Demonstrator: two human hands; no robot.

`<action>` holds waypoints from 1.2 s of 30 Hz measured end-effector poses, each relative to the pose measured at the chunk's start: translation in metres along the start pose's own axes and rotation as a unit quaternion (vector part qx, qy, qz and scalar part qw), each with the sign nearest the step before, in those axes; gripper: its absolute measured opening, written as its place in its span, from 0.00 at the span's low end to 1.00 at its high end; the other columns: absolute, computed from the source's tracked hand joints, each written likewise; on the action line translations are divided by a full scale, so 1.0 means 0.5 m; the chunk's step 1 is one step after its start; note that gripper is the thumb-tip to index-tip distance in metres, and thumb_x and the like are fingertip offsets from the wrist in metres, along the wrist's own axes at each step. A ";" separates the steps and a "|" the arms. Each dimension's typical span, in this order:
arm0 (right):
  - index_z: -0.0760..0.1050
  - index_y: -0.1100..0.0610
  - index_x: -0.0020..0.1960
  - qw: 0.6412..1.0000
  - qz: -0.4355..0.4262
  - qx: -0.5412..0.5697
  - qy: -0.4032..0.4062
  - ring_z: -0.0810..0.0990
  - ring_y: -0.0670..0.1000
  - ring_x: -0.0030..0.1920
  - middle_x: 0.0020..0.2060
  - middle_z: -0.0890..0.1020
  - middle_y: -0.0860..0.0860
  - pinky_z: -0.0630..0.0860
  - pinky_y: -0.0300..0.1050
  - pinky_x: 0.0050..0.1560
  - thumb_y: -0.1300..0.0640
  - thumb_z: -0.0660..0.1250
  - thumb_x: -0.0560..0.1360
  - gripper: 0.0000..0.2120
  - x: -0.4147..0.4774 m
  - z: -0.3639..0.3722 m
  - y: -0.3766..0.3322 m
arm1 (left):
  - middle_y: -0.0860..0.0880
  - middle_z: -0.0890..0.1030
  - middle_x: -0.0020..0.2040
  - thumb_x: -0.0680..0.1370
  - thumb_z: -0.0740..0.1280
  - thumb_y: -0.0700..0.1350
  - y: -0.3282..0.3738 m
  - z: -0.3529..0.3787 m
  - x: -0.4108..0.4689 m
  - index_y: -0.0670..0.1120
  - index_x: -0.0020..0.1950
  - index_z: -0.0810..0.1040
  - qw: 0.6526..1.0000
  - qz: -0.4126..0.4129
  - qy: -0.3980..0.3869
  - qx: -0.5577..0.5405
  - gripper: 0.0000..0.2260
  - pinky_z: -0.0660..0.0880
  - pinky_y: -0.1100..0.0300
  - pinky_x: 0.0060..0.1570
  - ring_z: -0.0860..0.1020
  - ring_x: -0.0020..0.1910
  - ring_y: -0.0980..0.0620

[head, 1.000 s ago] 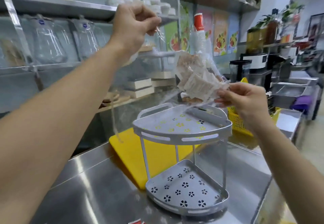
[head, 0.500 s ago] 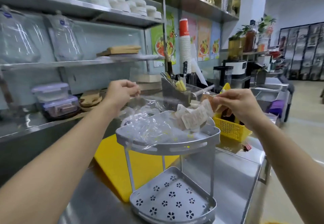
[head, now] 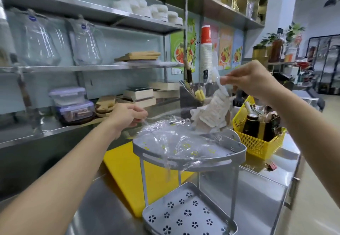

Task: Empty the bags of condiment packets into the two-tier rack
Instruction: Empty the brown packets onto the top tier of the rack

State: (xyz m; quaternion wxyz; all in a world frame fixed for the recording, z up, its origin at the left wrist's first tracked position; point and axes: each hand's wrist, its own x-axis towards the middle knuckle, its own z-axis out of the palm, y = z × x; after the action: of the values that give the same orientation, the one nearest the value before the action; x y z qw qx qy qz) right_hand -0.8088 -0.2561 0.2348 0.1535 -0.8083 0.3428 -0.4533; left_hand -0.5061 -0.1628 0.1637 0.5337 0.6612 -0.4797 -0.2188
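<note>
Just above a steel counter (head: 257, 198), a person's left hand (head: 128, 115) pinches the low end of a clear plastic bag (head: 174, 139) draped across the top shelf of a grey two-tier rack (head: 191, 163), pale paper condiment packets (head: 211, 113) bunched at its raised end, which the right hand (head: 252, 80) pinches between thumb and fingertips.

Bag (head: 165, 142): clear, crumpled, sags over top tier, right end raised. Packets (head: 211, 113): pale, bunched inside raised end, tilted. Rack (head: 236, 152): grey, two-tier, flower-punched, stands upright on table (head: 261, 194).
</note>
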 end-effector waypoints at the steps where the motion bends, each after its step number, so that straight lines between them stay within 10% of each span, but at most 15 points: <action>1: 0.82 0.57 0.41 0.999 0.000 -0.024 -0.023 0.74 0.41 0.22 0.32 0.82 0.55 0.71 0.31 0.24 0.53 0.71 0.69 0.07 0.001 0.006 -0.004 | 0.48 0.80 0.36 0.71 0.71 0.39 -0.004 0.000 -0.001 0.45 0.37 0.79 1.000 0.004 0.007 0.004 0.04 0.71 0.60 0.39 0.76 0.35 0.52; 4: 0.82 0.59 0.42 1.000 -0.018 -0.021 0.005 0.77 0.47 0.32 0.34 0.82 0.54 0.73 0.37 0.35 0.55 0.70 0.70 0.08 0.004 0.017 -0.004 | 0.46 0.80 0.41 0.72 0.71 0.40 -0.007 0.001 -0.003 0.44 0.43 0.79 0.999 0.008 0.034 0.009 0.03 0.71 0.59 0.40 0.76 0.43 0.49; 7: 0.81 0.55 0.40 0.999 -0.035 0.034 0.011 0.76 0.38 0.29 0.33 0.81 0.50 0.73 0.33 0.35 0.55 0.70 0.69 0.04 0.003 0.022 -0.007 | 0.43 0.73 0.59 0.70 0.73 0.42 0.005 0.006 -0.005 0.42 0.63 0.68 0.988 0.075 0.127 0.055 0.25 0.71 0.55 0.55 0.73 0.56 0.47; 10: 0.80 0.48 0.37 0.998 -0.058 0.030 -0.023 0.79 0.36 0.33 0.34 0.82 0.44 0.74 0.36 0.41 0.56 0.71 0.68 0.04 0.004 0.034 -0.008 | 0.43 0.71 0.63 0.70 0.71 0.49 0.058 0.025 -0.030 0.45 0.65 0.66 0.915 0.282 0.239 0.162 0.27 0.66 0.49 0.63 0.70 0.61 0.45; 13: 0.80 0.50 0.37 0.996 -0.063 0.064 -0.023 0.80 0.47 0.38 0.35 0.82 0.48 0.77 0.45 0.50 0.58 0.71 0.69 0.04 0.000 0.043 -0.006 | 0.48 0.76 0.61 0.69 0.69 0.58 0.121 0.065 -0.041 0.49 0.65 0.66 0.861 0.400 0.151 0.276 0.29 0.59 0.55 0.58 0.72 0.60 0.48; 21: 0.82 0.56 0.40 0.998 -0.040 0.040 0.014 0.77 0.43 0.33 0.32 0.82 0.52 0.75 0.42 0.42 0.57 0.70 0.70 0.03 0.003 0.040 0.021 | 0.52 0.81 0.37 0.71 0.72 0.48 0.152 0.093 -0.004 0.47 0.39 0.82 0.918 0.222 -0.079 0.319 0.06 0.73 0.55 0.47 0.78 0.42 0.50; 28: 0.80 0.62 0.50 0.978 -0.078 0.093 0.172 0.76 0.37 0.32 0.37 0.81 0.51 0.72 0.29 0.35 0.56 0.70 0.71 0.11 0.057 0.003 -0.023 | 0.51 0.84 0.42 0.73 0.68 0.48 0.247 0.090 0.028 0.49 0.41 0.82 0.870 0.375 0.164 0.276 0.05 0.71 0.49 0.54 0.79 0.45 0.48; 36: 0.78 0.61 0.49 0.968 0.097 0.229 -0.020 0.80 0.45 0.36 0.39 0.83 0.52 0.73 0.38 0.37 0.61 0.70 0.69 0.09 -0.001 0.063 0.033 | 0.55 0.81 0.40 0.75 0.66 0.49 0.197 0.107 0.027 0.52 0.41 0.81 0.838 0.388 0.173 0.344 0.05 0.57 0.52 0.57 0.73 0.44 0.53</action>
State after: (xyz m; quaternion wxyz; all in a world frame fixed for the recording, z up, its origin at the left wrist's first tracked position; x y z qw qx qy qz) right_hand -0.7897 -0.2695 0.2082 0.3843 -0.7236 0.3033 -0.4865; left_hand -0.5826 -0.1980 0.2389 0.3871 0.5894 -0.6410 0.3030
